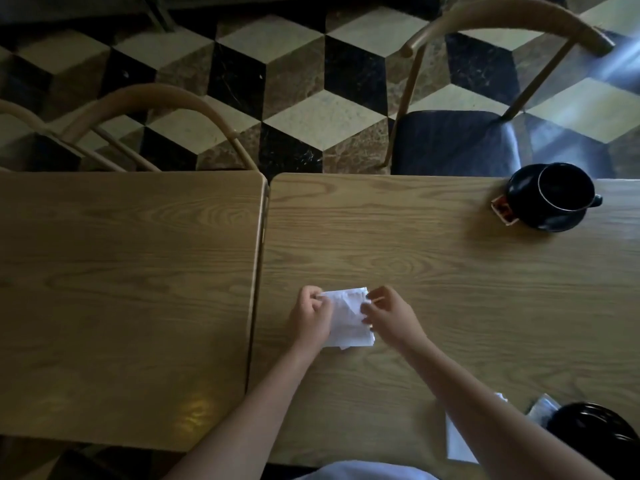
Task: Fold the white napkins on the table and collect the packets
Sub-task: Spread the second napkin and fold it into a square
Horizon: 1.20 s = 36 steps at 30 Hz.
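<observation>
I have the white napkin [348,317] in front of me on the right-hand table [433,271], near its left edge and well short of the far side. My left hand [310,318] has its fingers curled round the napkin's left edge, pinching the far-left corner; my right hand [388,315] pinches the right edge near the far corner, and something thin and pale sticks out past its fingers (a stick or a slim packet, I cannot tell which). So both hands are clamped on the same sheet, which already looks doubled over, with a loose layer showing at its near edge.

I judge this to be the folding step, partway through 1 napkin. The next move calls for bringing the edges together squarely and pressing the crease flat on the wood.

More work waits. Another white sheet [459,441] lies at the near edge under my right forearm, with a crumpled piece [542,410] just beside a dark dish [595,431] at the near right. At the far right a black cup [564,188] sits on its saucer [543,216], and a small red-and-white packet [502,210] lies touching the saucer's left rim, still to be collected.
</observation>
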### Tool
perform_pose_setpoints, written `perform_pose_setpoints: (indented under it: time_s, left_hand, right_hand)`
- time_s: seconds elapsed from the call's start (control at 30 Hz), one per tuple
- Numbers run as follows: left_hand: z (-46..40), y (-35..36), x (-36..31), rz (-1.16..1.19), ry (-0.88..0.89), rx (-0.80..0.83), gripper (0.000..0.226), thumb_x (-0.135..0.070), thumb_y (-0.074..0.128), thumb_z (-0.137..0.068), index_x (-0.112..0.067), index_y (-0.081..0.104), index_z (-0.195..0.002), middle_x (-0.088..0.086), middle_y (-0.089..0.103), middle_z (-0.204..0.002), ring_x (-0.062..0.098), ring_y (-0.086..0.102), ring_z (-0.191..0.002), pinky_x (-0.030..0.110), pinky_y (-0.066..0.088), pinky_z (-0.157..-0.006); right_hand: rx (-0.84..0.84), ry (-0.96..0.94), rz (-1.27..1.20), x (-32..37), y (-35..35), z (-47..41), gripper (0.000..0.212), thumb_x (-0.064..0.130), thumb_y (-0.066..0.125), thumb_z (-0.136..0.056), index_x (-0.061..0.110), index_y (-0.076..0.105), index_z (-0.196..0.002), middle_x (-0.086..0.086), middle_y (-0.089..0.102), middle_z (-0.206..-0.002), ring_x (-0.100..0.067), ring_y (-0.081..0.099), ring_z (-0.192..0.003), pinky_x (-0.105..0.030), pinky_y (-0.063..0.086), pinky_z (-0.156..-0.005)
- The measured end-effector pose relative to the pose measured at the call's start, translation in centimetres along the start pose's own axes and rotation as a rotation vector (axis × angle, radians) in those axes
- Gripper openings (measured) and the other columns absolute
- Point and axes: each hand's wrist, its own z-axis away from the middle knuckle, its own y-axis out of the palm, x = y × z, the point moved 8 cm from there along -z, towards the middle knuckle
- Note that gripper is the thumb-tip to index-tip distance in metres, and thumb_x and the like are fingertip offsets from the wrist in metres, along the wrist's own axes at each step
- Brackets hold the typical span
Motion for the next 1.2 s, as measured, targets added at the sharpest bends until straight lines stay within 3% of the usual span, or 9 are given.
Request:
perform_pose_setpoints:
  time_s: [0.17, 0.33, 0.5, 0.7, 0.8, 0.87, 0.93, 1.07, 1.2]
  left_hand:
    - [4.3, 1.3, -0.1, -0.545, 0.478, 0.142, 0.015, -0.019, 0.049, -0.086, -0.015, 0.061, -0.094, 0.001, 0.058, -0.102, 0.019, 0.059, -0.088, 0.034, 0.049, -0.074]
    - [4.1, 3.0, 2.2, -0.614, 0.331, 0.384, 0.026, -0.003, 0.045, -0.092, -0.007, 0.063, -0.110, 0.010, 0.060, -0.118, 0.026, 0.060, -0.107, 0.038, 0.046, -0.094]
    - [2.7, 3.3, 2.1, -0.637, 0.170, 0.359, 0.022, -0.010, 0.049, -0.092, -0.002, 0.057, -0.110, 0.016, 0.055, -0.125, 0.031, 0.055, -0.115, 0.036, 0.043, -0.097]
    - [1.4, 0.2, 2.4, -0.397, -0.040, -0.048, 0.023, -0.015, 0.062, -0.083, -0.008, 0.051, -0.102, 0.012, 0.057, -0.112, 0.033, 0.059, -0.105, 0.039, 0.048, -0.084]
    - [1.6, 0.7, 3.8, -0.137, -0.276, 0.026, 0.059, -0.013, 0.066, -0.083, 0.002, 0.042, -0.135, 0.017, 0.056, -0.126, 0.031, 0.060, -0.112, 0.034, 0.052, -0.086]
    - [1.6, 0.9, 3.0, -0.054, -0.284, 0.058, 0.043, -0.006, 0.066, -0.081, 0.005, 0.053, -0.121, 0.012, 0.063, -0.101, 0.021, 0.062, -0.085, 0.019, 0.047, -0.059]
    - [2.2, 0.7, 0.9, 0.002, -0.235, 0.085, 0.029, -0.007, 0.066, -0.074, 0.005, 0.061, -0.100, 0.006, 0.059, -0.080, 0.015, 0.053, -0.065, 0.017, 0.038, -0.044]
    - [4.3, 0.0, -4.8, 0.170, -0.107, 0.143, 0.050, -0.016, 0.062, -0.055, 0.007, 0.065, -0.100, 0.012, 0.064, -0.087, 0.024, 0.059, -0.077, 0.028, 0.045, -0.064]
    - [7.9, 0.7, -11.3, 0.379, 0.051, 0.393, 0.050, -0.002, 0.070, -0.072, 0.011, 0.058, -0.119, 0.022, 0.066, -0.103, 0.032, 0.064, -0.092, 0.037, 0.051, -0.076]
  right_hand:
    - [0.217, -0.295, 0.528, 0.3, 5.3, 4.6, 0.024, 0.019, 0.048, -0.083, 0.017, 0.066, -0.098, -0.003, 0.074, -0.101, -0.027, 0.068, -0.092, -0.033, 0.050, -0.074]
    - [0.262, -0.240, 0.660, -1.0, 6.8, 3.7, 0.026, 0.021, 0.048, -0.089, 0.015, 0.064, -0.109, -0.008, 0.071, -0.114, -0.032, 0.066, -0.106, -0.037, 0.053, -0.081]
    - [0.182, -0.082, 0.738, -2.4, 5.5, 2.0, 0.030, 0.031, 0.047, -0.085, 0.017, 0.060, -0.107, -0.007, 0.071, -0.115, -0.033, 0.067, -0.106, -0.035, 0.047, -0.074]
    - [-0.127, -0.033, 0.473, -3.1, 0.6, 1.4, 0.027, 0.037, 0.060, -0.084, 0.018, 0.050, -0.098, -0.003, 0.064, -0.100, -0.030, 0.064, -0.095, -0.033, 0.042, -0.069]
    - [-0.037, 0.051, 0.335, -3.1, 0.5, 0.9, 0.029, 0.038, 0.071, -0.079, 0.017, 0.051, -0.082, 0.005, 0.058, -0.074, -0.020, 0.059, -0.071, -0.028, 0.036, -0.057]
    - [0.022, 0.116, 0.218, -2.6, 0.7, 0.7, 0.034, 0.033, 0.074, -0.076, 0.019, 0.050, -0.058, 0.010, 0.046, -0.051, -0.012, 0.044, -0.049, -0.024, 0.029, -0.044]
    - [0.074, 0.158, 0.102, -2.0, 0.5, 1.2, 0.029, 0.026, 0.075, -0.077, 0.016, 0.058, -0.056, 0.009, 0.045, -0.047, -0.009, 0.040, -0.042, -0.019, 0.026, -0.039]
    - [0.131, 0.036, -0.073, 1.7, -1.7, 4.2, 0.004, 0.016, 0.074, -0.078, 0.013, 0.074, -0.076, 0.011, 0.054, -0.049, 0.000, 0.043, -0.037, -0.014, 0.030, -0.039]
    - [0.071, -0.122, -0.264, 6.2, -6.7, 9.2, 0.014, 0.011, 0.073, -0.080, 0.008, 0.078, -0.093, 0.005, 0.062, -0.061, 0.000, 0.046, -0.041, -0.014, 0.032, -0.040]
